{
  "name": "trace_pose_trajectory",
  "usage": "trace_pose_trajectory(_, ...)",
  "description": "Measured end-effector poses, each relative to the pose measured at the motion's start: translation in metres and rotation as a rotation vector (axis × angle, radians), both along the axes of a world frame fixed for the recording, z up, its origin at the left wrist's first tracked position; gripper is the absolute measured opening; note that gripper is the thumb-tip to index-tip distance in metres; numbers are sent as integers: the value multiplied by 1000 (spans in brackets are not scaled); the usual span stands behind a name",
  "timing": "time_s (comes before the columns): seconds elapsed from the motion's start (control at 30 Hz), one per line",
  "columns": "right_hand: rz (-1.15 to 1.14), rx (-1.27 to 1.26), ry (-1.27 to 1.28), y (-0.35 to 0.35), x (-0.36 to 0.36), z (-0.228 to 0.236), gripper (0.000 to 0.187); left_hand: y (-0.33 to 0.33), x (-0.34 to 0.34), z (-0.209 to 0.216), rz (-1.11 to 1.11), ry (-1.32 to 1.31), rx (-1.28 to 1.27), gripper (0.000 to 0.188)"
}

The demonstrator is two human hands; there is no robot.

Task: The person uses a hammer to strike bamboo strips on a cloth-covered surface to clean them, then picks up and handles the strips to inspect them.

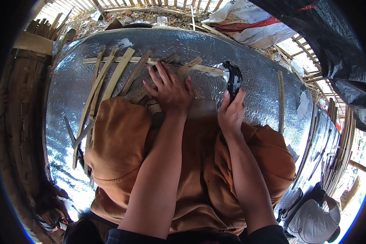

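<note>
From my remote seat I see a crinkled, silver foil sheet (260, 83) spread as the working surface, its glare strongest toward the left edge. On it, ahead of the knees under brown cloth (118, 138), lies a long, pale wooden slat (209, 69), running crosswise. Several shorter, flat wooden strips (118, 74) lie slantwise across or against its left half, and a lone narrow strip (281, 101) lies farther right.

I have the left hand (168, 87) palm down, fingers spread and gripping nothing, fingertips at the long slat. The right hand (233, 107) is closed around a black hand tool with a curved head (234, 79), which stands at the slat's right end; whether they touch, I cannot tell.

Beyond the sheet I see littered ground (175, 20), a slatted fence (179, 3) letting in bright light, a white-and-red sack (252, 24) and black plastic sheeting (329, 32). A dark woven panel (26, 93) walls the left side. At lower right is a person in a white top (313, 219), near a bundle of long thin strips (337, 158).
</note>
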State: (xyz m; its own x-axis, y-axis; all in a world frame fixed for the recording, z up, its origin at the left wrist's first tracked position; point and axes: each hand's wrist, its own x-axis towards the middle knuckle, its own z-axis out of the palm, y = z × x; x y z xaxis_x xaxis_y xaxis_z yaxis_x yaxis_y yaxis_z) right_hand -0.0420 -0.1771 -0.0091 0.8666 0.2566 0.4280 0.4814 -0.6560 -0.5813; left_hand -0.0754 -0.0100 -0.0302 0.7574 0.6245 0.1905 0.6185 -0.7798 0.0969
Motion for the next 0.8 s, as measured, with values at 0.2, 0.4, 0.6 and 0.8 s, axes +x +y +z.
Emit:
trace_pose_trajectory(0.2,13,-122,-91,-5,4,-15,40,-2,3,2,1,-2,7,86)
trace_pose_trajectory(0.4,20,-159,137,1,0,1,40,0,3,2,1,-19,24,86)
trace_pose_trajectory(0.6,19,-121,109,4,0,-4,27,-2,4,1,-7,-31,51,86)
trace_pose_trajectory(0.8,-112,104,164,3,9,1,25,0,3,3,6,-19,58,87)
